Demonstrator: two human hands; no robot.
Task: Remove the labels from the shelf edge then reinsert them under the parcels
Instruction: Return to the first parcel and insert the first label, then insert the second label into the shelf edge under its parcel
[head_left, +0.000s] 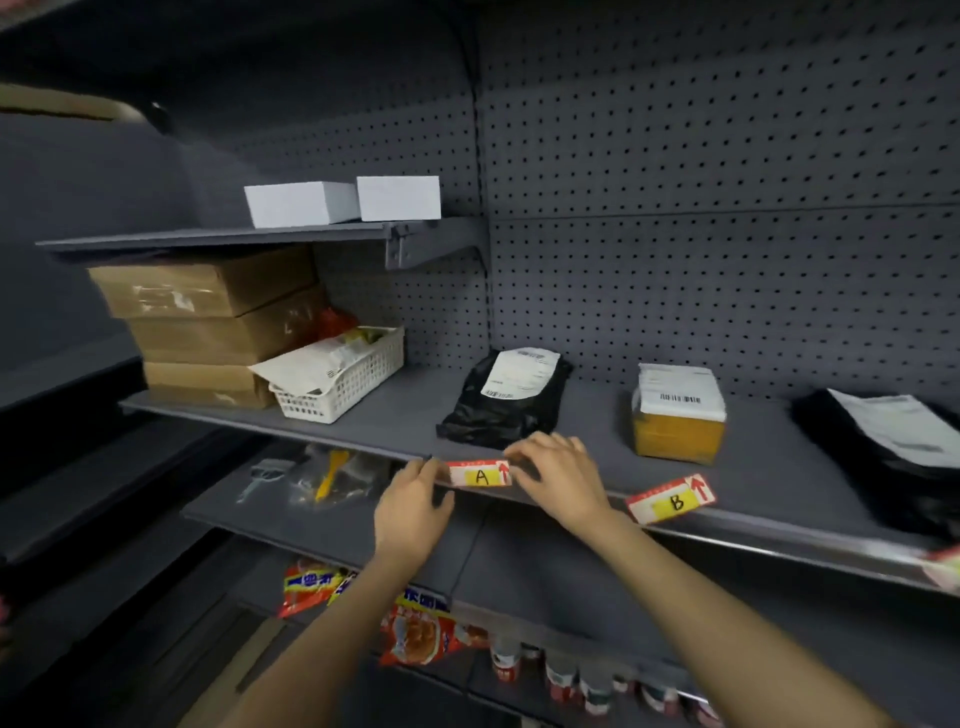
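Note:
Label A (480, 474), white with a red border and a yellow patch, sits on the shelf edge (753, 538) below a black bag parcel (506, 397). My left hand (413, 512) pinches its left end and my right hand (558, 480) pinches its right end. Label B (670, 500) stands tilted on the edge further right, below a yellow box parcel (678, 415). A third black parcel (888, 447) lies at the far right, and a bit of another label (945, 569) shows at the frame's right edge.
A white basket (345, 387) of mail and stacked cardboard boxes (208, 325) fill the shelf's left part. Two white boxes (343, 202) rest on the shelf above. Bagged tools (317, 475), snack packs (415, 631) and bottles (582, 675) occupy the lower shelves.

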